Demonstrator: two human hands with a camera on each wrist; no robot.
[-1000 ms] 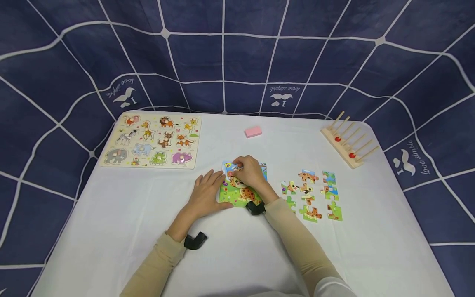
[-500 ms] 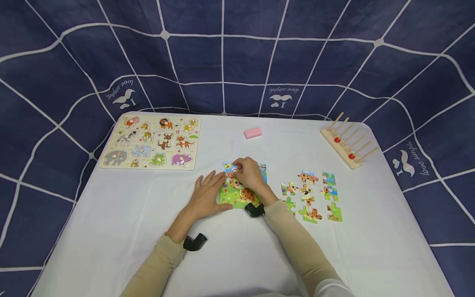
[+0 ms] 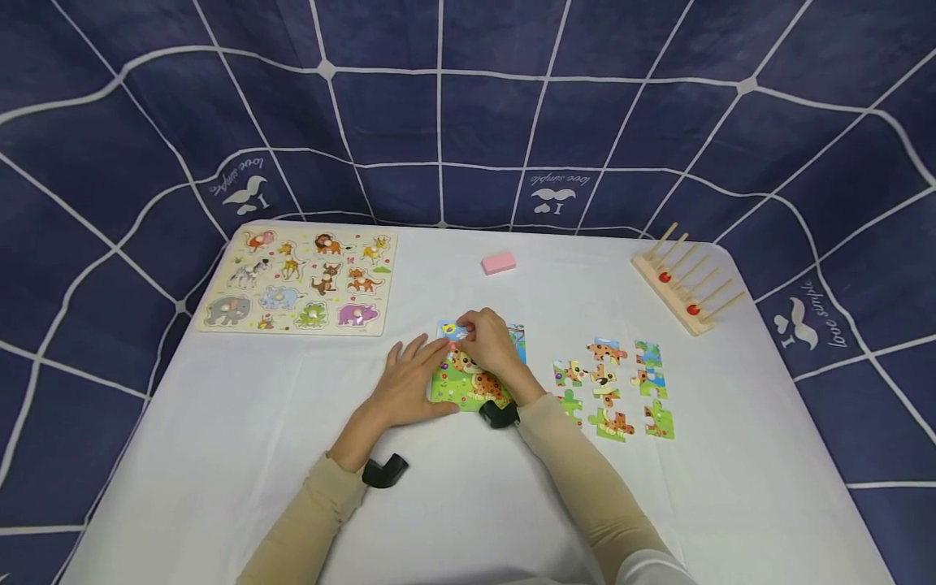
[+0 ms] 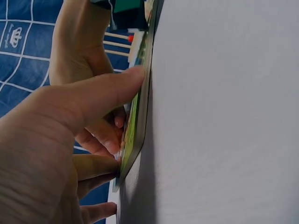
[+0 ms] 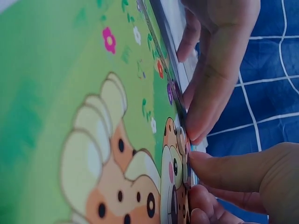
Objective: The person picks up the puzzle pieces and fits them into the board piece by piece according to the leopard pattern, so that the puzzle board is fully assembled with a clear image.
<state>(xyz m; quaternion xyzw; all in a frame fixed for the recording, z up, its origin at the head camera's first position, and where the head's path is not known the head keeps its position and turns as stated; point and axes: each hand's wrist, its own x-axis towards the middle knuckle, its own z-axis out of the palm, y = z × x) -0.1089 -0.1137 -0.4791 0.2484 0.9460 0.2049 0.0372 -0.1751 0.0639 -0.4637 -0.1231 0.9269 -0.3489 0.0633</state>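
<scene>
A jigsaw board with a spotted cartoon animal on green grass lies at the table's middle. My left hand holds its left side steady, fingers spread, the thumb on the near edge. In the left wrist view that thumb touches the board's rim. Over the board's upper part is my right hand, its curled fingers and thumb pinching a small puzzle piece, mostly hidden. The right wrist view has its thumb low at the board's surface, close to the left fingers.
Several loose puzzle pieces lie right of the board. An animal knob puzzle sits at the back left. A pink block is behind the board. A wooden peg rack with red beads stands at the back right.
Both hands stay at the board with almost no movement. The left fingertips have shifted slightly right over the board's left edge.
</scene>
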